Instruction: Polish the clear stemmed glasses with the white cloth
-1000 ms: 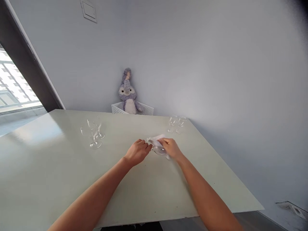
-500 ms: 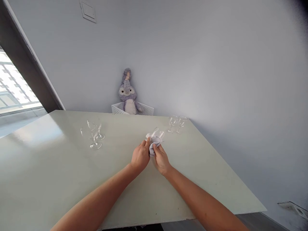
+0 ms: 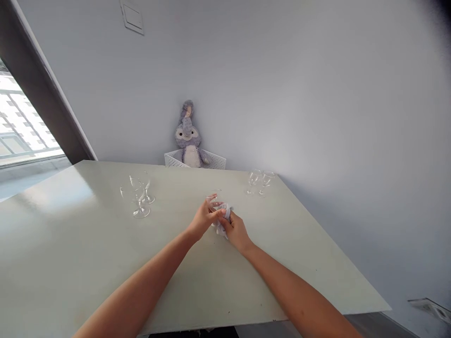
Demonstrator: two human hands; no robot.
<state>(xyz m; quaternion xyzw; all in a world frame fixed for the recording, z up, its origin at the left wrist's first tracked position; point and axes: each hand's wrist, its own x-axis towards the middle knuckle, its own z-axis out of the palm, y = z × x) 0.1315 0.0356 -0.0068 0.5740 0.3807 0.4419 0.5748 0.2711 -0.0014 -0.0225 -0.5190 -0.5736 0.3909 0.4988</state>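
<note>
Over the middle of the pale table (image 3: 176, 281), my left hand (image 3: 204, 217) is wrapped round the bowl of a clear stemmed glass (image 3: 215, 199). The rim points up and away from me. Close beside it, my right hand (image 3: 238, 231) grips a white cloth (image 3: 221, 230) bunched against the glass, just below the bowl. Fingers and cloth hide most of the stem and foot.
Stemmed glasses (image 3: 141, 212) stand upright on the left of the table. Two more glasses (image 3: 254, 179) are at the back right. Behind the far edge, a plush toy (image 3: 192, 155) sits in a white perforated basket (image 3: 172, 160) against the wall.
My left hand has shifted from the cloth by the stem up to the bowl. The glass has turned from leaning right to more upright, and the cloth now hangs lower in my right hand.
</note>
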